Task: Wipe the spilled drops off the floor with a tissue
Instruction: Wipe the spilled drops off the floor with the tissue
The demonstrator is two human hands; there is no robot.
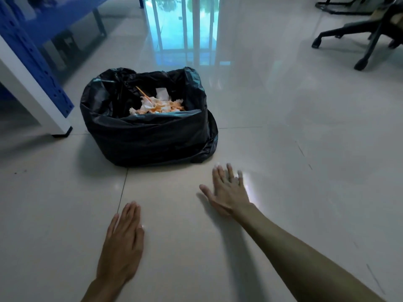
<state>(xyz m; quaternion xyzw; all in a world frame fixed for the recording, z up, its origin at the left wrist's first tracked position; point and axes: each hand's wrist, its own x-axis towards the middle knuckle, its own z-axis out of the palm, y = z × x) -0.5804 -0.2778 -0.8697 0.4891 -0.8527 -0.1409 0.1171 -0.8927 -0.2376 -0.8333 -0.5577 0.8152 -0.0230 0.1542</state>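
Note:
My left hand (122, 243) lies flat on the pale tiled floor (283, 149), fingers together, holding nothing. My right hand (227, 189) is stretched forward with fingers spread, palm down over the floor just in front of the bin, slightly blurred. It holds nothing. A bin lined with a black bag (148, 127) stands ahead of both hands. Inside it lie crumpled white tissues stained orange (158, 105). I see no loose tissue and no drops on the floor around my hands.
A white and blue rack leg (43, 101) stands on the left beside the bin. A black wheeled chair base (359, 40) is at the far right. Glossy floor reflects a window (181, 29).

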